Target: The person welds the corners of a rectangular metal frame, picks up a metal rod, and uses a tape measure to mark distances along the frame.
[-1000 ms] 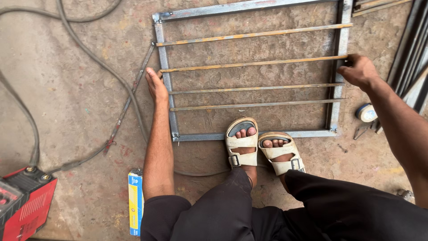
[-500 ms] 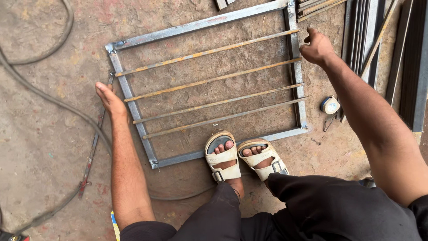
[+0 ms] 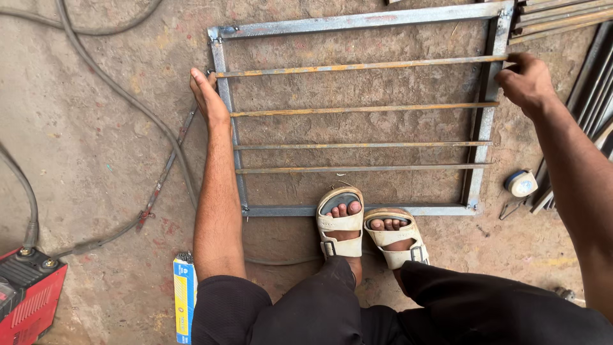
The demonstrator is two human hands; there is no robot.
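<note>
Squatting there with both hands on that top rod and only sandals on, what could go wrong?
The top rod lies loose across the metal frame; it might roll and pinch the left hand or right hand. Bare toes in sandals rest on the frame's lower bar. The cable nearby could trip someone.

Rough concrete floor [image 3: 96,160] under me. Lying on it: my steel window frame [image 3: 357,22] with rusty bars, black cables [image 3: 128,102], a red welder [image 3: 29,297], an electrode box [image 3: 184,297], tape measure [image 3: 522,183].
</note>
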